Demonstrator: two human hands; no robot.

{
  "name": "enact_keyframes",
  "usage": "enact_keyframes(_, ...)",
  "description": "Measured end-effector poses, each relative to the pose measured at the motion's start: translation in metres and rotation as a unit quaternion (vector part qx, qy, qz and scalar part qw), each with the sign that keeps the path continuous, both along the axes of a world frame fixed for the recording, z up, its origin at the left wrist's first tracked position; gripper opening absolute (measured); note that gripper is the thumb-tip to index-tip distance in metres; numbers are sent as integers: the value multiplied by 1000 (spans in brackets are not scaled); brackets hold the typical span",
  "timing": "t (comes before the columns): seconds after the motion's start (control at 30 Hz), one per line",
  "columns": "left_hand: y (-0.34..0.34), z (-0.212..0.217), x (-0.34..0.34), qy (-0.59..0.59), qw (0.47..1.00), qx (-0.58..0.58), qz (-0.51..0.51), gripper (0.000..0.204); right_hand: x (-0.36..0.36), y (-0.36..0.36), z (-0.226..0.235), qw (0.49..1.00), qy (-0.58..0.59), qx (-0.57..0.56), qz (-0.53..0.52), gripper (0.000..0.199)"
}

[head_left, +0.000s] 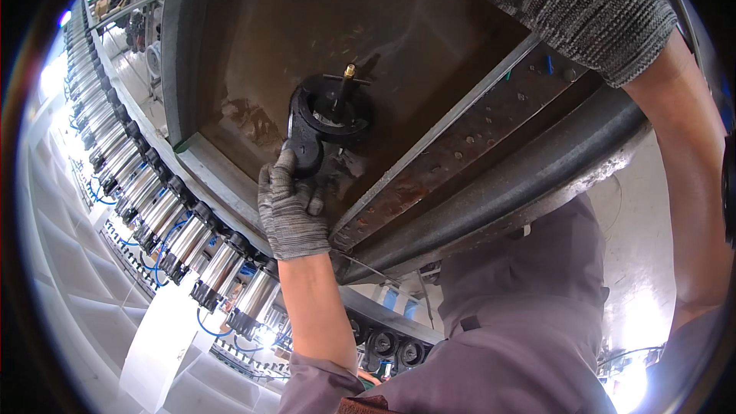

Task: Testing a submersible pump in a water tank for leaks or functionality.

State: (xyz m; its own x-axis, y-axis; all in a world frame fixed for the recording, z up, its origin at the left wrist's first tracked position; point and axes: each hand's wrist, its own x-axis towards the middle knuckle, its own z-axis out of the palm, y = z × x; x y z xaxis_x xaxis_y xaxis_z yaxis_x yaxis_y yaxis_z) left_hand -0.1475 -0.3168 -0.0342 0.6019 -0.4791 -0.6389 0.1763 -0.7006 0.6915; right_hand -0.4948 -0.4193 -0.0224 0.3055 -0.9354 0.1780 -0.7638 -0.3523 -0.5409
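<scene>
My left hand (pixel 293 211), in a grey knitted glove, grips the lower end of a black ring-shaped part (pixel 307 126) with a short arm. Its fingers close round that arm. Inside the ring stands a dark rod with a brass-coloured tip (pixel 349 71) and a thin crossbar. Under the part is the brown, wet-looking bottom of a metal tray (pixel 452 54). At the upper right my right hand (pixel 567 11), also gloved, reaches over the tray. Its fingers run out of the picture at the top, so what they touch is hidden.
A rusty ledge (pixel 460 142) with scattered bits crosses the tray's near side, beside a thick dark metal edge (pixel 529 157). Several shiny cylinders (pixel 188 241) with black ends line the left, near pale panels (pixel 84 261). Black round parts (pixel 387 345) sit low beside my body.
</scene>
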Motion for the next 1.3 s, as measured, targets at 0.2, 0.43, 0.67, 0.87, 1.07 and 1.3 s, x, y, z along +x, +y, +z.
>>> enact_keyframes(0.2,0,-1,2,-8,1000,0,-6,15,0,-2,-2,1000,5,5,-3,19)
enact_keyframes(0.43,1,-4,5,15,1000,-10,-11,15,5,-3,-3,1000,13,11,-1,19)
enact_keyframes(0.67,1,-1,3,10,1000,-15,-18,21,14,-11,4,999,35,17,0,20)
enact_keyframes(0.87,2,2,-1,-13,998,-36,-40,21,26,-22,20,997,72,33,5,20)
enact_keyframes(1.07,5,16,3,-68,992,-81,-67,27,62,-38,20,990,30,139,-3,22)
enact_keyframes(1.3,10,49,22,-33,991,-110,-62,31,148,-22,31,914,99,356,167,51)
